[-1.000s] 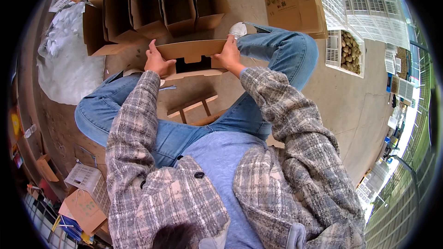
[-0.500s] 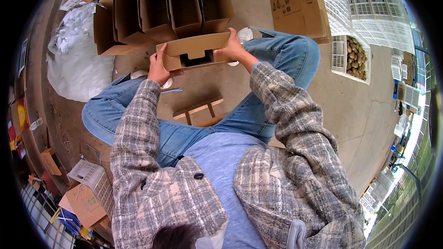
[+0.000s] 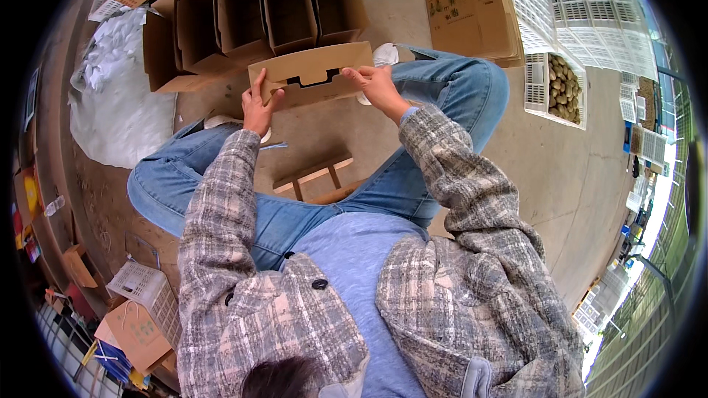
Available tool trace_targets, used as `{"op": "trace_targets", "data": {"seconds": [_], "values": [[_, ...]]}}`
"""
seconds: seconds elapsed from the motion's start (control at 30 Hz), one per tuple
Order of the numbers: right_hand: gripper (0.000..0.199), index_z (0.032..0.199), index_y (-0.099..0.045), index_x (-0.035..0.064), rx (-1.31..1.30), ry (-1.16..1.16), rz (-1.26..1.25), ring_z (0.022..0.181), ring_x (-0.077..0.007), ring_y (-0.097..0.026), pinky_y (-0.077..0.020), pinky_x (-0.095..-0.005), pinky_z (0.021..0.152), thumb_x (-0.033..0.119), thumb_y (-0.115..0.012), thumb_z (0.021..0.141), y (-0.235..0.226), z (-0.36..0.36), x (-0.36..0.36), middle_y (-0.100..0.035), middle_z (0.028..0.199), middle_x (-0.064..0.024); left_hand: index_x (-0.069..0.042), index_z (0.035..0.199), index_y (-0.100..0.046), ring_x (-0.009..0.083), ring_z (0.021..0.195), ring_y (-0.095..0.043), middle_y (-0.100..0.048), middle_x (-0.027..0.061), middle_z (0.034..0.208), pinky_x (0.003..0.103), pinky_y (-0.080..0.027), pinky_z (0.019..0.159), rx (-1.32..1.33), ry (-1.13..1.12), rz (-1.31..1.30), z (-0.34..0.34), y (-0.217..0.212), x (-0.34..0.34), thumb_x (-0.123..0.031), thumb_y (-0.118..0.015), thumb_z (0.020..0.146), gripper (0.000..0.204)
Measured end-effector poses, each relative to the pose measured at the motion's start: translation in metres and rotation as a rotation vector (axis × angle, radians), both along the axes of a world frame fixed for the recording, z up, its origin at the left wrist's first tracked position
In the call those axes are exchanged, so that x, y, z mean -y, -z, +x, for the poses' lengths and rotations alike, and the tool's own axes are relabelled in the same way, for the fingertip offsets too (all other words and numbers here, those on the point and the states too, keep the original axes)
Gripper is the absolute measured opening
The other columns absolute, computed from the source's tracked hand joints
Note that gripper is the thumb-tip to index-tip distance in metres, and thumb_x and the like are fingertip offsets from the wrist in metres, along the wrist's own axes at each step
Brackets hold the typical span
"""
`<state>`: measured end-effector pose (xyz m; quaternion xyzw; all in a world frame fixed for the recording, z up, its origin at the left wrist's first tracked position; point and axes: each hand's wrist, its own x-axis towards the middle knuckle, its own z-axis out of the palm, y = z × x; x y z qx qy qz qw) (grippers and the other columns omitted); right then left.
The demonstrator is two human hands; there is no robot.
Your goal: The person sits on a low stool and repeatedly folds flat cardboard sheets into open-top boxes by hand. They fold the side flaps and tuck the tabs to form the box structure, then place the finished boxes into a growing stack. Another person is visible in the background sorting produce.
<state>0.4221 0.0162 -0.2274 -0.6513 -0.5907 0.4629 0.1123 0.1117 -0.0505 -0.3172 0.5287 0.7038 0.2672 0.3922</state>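
Between the knees, left hand [image 3: 257,108] and right hand [image 3: 377,85] grip a folded cardboard box [image 3: 313,72], fingertips hidden.

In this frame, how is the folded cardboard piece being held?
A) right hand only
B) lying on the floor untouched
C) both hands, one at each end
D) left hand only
C: the left hand and right hand each hold one end of the cardboard piece, raised before the row of open boxes.

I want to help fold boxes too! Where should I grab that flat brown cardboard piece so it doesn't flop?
Probably by its two short ends, one hand from each side. The cardboard piece is long, thin and held level, so the left hand and right hand pinch near opposite ends, leaving the cut-out middle free.
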Motion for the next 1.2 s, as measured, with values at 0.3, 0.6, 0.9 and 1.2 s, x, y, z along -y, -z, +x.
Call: {"op": "trace_targets", "data": {"seconds": [0.3,0.6,0.9,1.2], "values": [[0.121,0.133,-0.035,-0.015,0.223,0.243,0.007,0.128,-0.0408,-0.048,-0.0405,-0.0443,0.108,0.062,-0.091,0.058,0.045,-0.019,-0.008,-0.049,0.134,-0.0281,-0.008,0.137,-0.037,0.0389,0.123,-0.05,-0.048,0.0257,0.133,0.046,-0.042,0.106,-0.088,-0.286,0.025,0.028,-0.048,-0.004,-0.05,-0.089,0.069,0.095],[0.131,0.145,-0.026,-0.0102,0.152,0.206,-0.245,0.129,-0.0367,-0.054,-0.0447,-0.0386,0.108,0.049,-0.098,0.053,0.054,-0.006,-0.003,-0.055,0.136,-0.0277,-0.007,0.146,-0.019,0.0411,0.126,-0.053,-0.052,0.0292,0.136,0.044,-0.044,0.108,-0.072,-0.308,-0.264,0.019,-0.03,0.004,-0.042,-0.097,0.058,0.123],[0.11,0.135,-0.034,-0.0067,0.309,0.251,-0.195,0.123,-0.0395,-0.059,-0.0465,-0.0422,0.106,0.041,-0.097,0.059,0.028,-0.022,0.001,-0.059,0.131,-0.0271,-0.01,0.136,-0.03,0.0394,0.118,-0.061,-0.054,0.0189,0.137,0.047,-0.049,0.102,-0.366,-0.273,-0.461,0.048,-0.075,-0.025,-0.034,-0.097,0.06,0.104],[0.097,0.128,-0.035,-0.0046,0.351,0.25,-0.12,0.116,-0.0442,-0.062,-0.0493,-0.0459,0.101,0.034,-0.095,0.064,0.014,-0.027,0.012,-0.064,0.12,-0.029,-0.012,0.134,-0.033,0.0393,0.114,-0.063,-0.054,0.0162,0.135,0.048,-0.051,0.098,-0.456,-0.288,-0.39,0.056,-0.079,-0.018,-0.033,-0.096,0.059,0.1]]}}
